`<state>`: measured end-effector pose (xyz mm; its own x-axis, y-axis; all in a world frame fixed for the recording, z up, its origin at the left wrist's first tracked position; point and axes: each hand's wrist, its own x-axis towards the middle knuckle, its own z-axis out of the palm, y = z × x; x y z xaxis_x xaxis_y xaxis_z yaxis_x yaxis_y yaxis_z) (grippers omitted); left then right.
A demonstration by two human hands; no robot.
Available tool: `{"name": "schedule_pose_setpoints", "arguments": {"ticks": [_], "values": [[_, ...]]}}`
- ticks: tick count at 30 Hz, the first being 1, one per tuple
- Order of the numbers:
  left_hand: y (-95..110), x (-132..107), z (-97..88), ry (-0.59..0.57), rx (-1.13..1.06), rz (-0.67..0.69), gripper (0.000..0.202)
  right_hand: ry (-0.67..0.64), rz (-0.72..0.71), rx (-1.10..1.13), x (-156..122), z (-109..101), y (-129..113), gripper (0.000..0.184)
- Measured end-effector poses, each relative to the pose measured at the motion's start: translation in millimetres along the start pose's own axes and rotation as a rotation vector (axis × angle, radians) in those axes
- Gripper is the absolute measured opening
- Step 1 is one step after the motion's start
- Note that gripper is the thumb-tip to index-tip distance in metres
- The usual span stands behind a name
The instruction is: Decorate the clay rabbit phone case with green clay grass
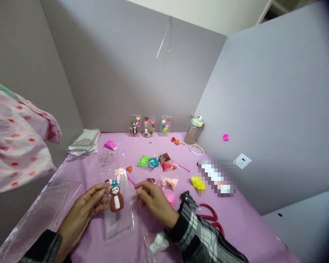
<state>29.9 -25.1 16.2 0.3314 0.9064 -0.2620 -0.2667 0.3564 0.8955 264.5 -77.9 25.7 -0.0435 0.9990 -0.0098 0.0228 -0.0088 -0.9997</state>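
Note:
My left hand grips a clear phone case by its left edge, tilted up above the table. On the case sits a brown clay rabbit with a white belly, pale ears and a blue flower on its head. A pale pink clay flower and a green bit are near its top. My right hand is just right of the case, fingers bent together around a thin pink modelling tool whose tip points to the case's upper right. Part of the tool is hidden by the fingers.
Bagged clay in green, blue, brown and red lies beyond my hands. Yellow clay, a black packet and red-handled scissors are right. Three decorated cases lean on the back wall beside a bottle. White clay is in front.

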Motion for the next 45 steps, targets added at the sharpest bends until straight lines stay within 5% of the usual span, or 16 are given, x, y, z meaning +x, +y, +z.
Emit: {"name": "schedule_pose_setpoints", "arguments": {"ticks": [5,9,12,17,22,27,32,38,45], "values": [[3,-2,7.9,0.005,0.091,-0.041,0.059,0.35,-0.14,-0.048,6,-42,-19,0.026],[2,-2,12.0,0.005,0.11,-0.048,0.07,0.46,-0.185,-0.057,6,-57,-24,0.028],[1,-2,11.8,0.003,0.091,-0.036,0.07,0.398,-0.171,-0.04,5,-49,-21,0.027],[-1,-2,8.6,0.012,0.082,-0.014,0.054,0.112,-0.063,0.03,1,-18,-7,0.013],[1,-4,11.0,-0.011,0.041,-0.007,0.045,-0.16,0.06,0.125,-4,2,6,0.036],[4,-11,16.4,0.027,0.126,0.026,0.044,-0.05,0.041,0.187,1,-3,8,0.034],[-2,-9,13.4,-0.201,0.238,-0.041,0.037,0.028,0.014,0.189,5,-8,8,0.035],[-3,-4,11.1,-0.059,0.234,-0.001,0.044,-0.03,0.0,0.13,0,0,9,0.034],[-7,0,8.2,-0.088,0.257,-0.014,0.047,-0.024,-0.042,0.059,0,1,13,0.027]]}}
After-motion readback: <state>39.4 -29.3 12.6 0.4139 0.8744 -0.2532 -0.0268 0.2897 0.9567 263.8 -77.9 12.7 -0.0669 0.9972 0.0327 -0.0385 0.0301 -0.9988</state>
